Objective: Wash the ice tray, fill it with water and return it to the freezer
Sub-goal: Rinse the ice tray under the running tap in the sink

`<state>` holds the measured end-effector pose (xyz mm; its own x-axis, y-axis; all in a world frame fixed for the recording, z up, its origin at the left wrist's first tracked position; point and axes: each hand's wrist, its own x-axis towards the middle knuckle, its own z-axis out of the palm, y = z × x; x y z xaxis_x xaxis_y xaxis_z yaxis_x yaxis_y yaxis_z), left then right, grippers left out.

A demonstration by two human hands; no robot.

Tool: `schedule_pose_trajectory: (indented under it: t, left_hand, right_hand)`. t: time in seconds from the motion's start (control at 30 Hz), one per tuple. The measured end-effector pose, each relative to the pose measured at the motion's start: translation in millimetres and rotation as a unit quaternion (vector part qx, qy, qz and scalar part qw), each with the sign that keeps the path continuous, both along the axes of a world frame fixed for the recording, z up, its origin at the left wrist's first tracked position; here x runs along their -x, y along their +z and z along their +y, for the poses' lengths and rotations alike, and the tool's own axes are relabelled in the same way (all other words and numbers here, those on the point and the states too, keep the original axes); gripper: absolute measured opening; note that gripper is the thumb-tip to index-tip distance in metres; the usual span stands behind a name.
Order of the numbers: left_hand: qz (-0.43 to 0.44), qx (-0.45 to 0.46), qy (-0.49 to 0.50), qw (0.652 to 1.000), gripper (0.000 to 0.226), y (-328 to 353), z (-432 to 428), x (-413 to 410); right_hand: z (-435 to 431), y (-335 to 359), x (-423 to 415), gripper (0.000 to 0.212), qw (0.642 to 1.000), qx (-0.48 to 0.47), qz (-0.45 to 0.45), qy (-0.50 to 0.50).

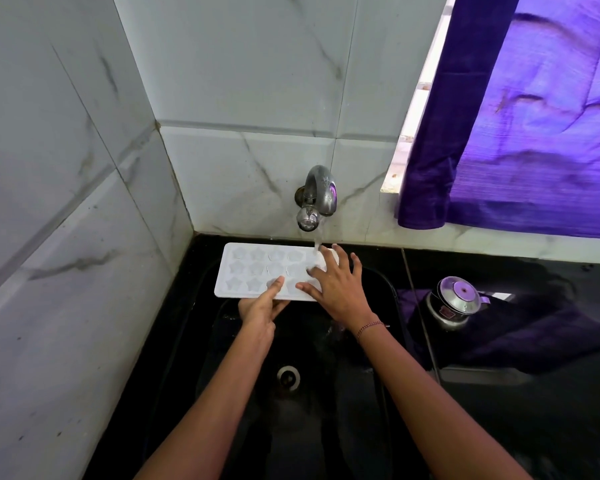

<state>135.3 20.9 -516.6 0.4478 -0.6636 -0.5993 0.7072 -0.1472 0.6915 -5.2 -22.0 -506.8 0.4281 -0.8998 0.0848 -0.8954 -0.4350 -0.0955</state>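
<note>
Over the black sink [326, 410], the white star-mould ice tray [253, 268] is under the running tap [317, 195]. Left hand [260, 310] pinches its near edge, thumb on top. Right hand [336, 289] rests on its right end, fingers spread. There's a steel pot [454, 303] on the right.

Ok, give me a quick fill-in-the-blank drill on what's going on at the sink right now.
1. From the tap, water lands on the ____ end of the ice tray.
2. The left hand grips the tray's near edge with its ____ on top.
3. The right hand touches the tray with its fingers ____.
4. The tray is held over a sink whose colour is ____.

Missing words: right; thumb; spread; black.
</note>
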Motion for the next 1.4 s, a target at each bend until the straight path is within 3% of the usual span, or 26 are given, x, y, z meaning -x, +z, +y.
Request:
schedule_pose_trajectory:
  t: [0.13,0.3,0.43,0.53,0.7,0.87,1.23,1.4]
  left_hand:
    - [-0.003,-0.006,0.005,1.000,0.054,-2,-1,-3]
    - [0.001,0.009,0.008,1.000,0.052,-3,-5,2]
    - [-0.004,0.023,0.013,1.000,0.039,-2,-12,5]
    - [0.003,0.030,0.019,0.999,0.033,-2,-16,6]
    - [0.004,0.039,0.013,0.999,0.031,-2,-20,9]
    - [0.004,0.034,0.026,0.999,0.047,-4,-21,6]
    - [0.008,0.024,0.029,0.999,0.030,-6,-20,4]
    - [-0.003,0.023,0.032,0.999,0.038,-8,-21,-2]
  right_hand:
    - [-1,-2,5,0.068,1.000,-0.005,0.003,0.004]
    - [1,-5,4,0.085,1.000,0.013,-0.012,0.004]
    - [2,-13,10,0.053,0.990,0.132,-0.040,-0.001]
    - [3,-24,16,0.040,0.987,0.158,-0.027,0.022]
    - [1,-29,16,0.044,0.988,0.153,-0.007,0.014]
    - [-2,-30,18,0.046,0.987,0.162,-0.001,0.009]
    - [-6,-29,6,0.050,0.984,0.179,0.001,0.015]
    - [-8,-34,12,0.026,0.978,0.199,-0.007,0.057]
